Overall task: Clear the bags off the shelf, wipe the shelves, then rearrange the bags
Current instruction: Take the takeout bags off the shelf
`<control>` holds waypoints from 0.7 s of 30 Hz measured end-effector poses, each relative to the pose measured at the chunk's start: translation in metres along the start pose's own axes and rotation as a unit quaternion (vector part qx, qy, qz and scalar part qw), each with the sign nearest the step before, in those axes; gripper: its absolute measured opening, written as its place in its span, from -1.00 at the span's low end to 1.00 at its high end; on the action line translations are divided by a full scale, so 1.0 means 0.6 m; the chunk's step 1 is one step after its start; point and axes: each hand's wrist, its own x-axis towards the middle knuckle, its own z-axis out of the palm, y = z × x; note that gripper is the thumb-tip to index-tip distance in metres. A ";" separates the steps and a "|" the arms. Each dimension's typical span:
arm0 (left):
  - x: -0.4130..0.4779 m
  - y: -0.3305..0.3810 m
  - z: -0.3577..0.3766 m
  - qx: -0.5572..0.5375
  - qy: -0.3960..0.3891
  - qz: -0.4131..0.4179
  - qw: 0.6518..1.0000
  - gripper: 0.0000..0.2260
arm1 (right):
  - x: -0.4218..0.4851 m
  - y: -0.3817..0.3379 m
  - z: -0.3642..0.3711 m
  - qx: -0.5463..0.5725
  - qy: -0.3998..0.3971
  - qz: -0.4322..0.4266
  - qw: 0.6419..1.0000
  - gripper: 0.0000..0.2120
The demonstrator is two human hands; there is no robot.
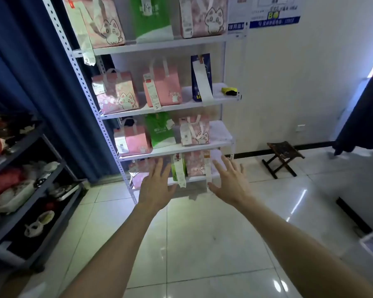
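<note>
Both hands reach toward the bottom shelf (194, 179) of the white rack (88, 91).

- Left hand (156, 186): fingers straight and apart, holding nothing, in front of the shelf's left half.
- Right hand (229, 183): fingers spread, holding nothing, at the shelf's right front corner.
- Contact with the bags (162, 89) cannot be determined.
- Pink, green and navy bags stand on every visible shelf, with paper tags over the front edges.

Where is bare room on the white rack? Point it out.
Second shelf: small gap between navy bag and yellow item. Third shelf: right end, past the cat bag. Everywhere else is crowded.
</note>
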 end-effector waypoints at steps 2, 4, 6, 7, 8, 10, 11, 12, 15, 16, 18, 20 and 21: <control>-0.005 0.026 0.013 -0.012 -0.033 -0.004 0.999 -0.35 | -0.015 0.024 0.003 0.030 -0.002 0.002 1.000 -0.27; -0.014 0.048 0.036 -0.007 -0.052 0.002 0.999 -0.42 | -0.036 0.049 0.015 0.019 -0.018 0.002 1.000 -0.34; -0.023 0.071 0.059 -0.017 -0.067 0.009 0.998 -0.48 | -0.052 0.073 0.029 0.012 -0.041 0.003 0.999 -0.34; -0.028 0.081 0.072 -0.019 -0.076 0.013 0.997 -0.50 | -0.058 0.086 0.038 0.007 -0.053 0.000 0.999 -0.33; -0.032 0.089 0.081 -0.017 -0.089 0.018 0.996 -0.50 | -0.064 0.094 0.043 0.006 -0.070 0.003 0.998 -0.32; -0.038 0.100 0.106 -0.009 -0.117 0.019 0.993 -0.50 | -0.072 0.111 0.064 0.008 -0.103 0.005 0.995 -0.30; -0.038 0.103 0.118 -0.005 -0.129 0.019 0.991 -0.50 | -0.073 0.118 0.076 0.011 -0.120 0.004 0.993 -0.30; -0.036 0.105 0.130 -0.002 -0.140 0.019 0.990 -0.49 | -0.072 0.123 0.087 0.011 -0.139 0.002 0.990 -0.31; -0.012 0.099 0.168 -0.002 -0.166 0.014 0.986 -0.47 | -0.052 0.140 0.128 0.007 -0.176 0.001 0.984 -0.32; 0.001 0.095 0.180 -0.001 -0.172 0.015 0.985 -0.46 | -0.039 0.144 0.139 0.007 -0.184 0.004 0.983 -0.32; 0.033 0.084 0.209 0.000 -0.185 0.018 0.983 -0.46 | -0.007 0.151 0.164 0.010 -0.201 0.011 0.979 -0.32; 0.078 0.071 0.235 -0.006 -0.194 0.015 0.981 -0.46 | 0.035 0.159 0.189 0.012 -0.209 0.019 0.978 -0.33; 0.104 0.064 0.248 -0.012 -0.197 0.016 0.980 -0.46 | 0.059 0.162 0.203 0.015 -0.211 0.022 0.977 -0.32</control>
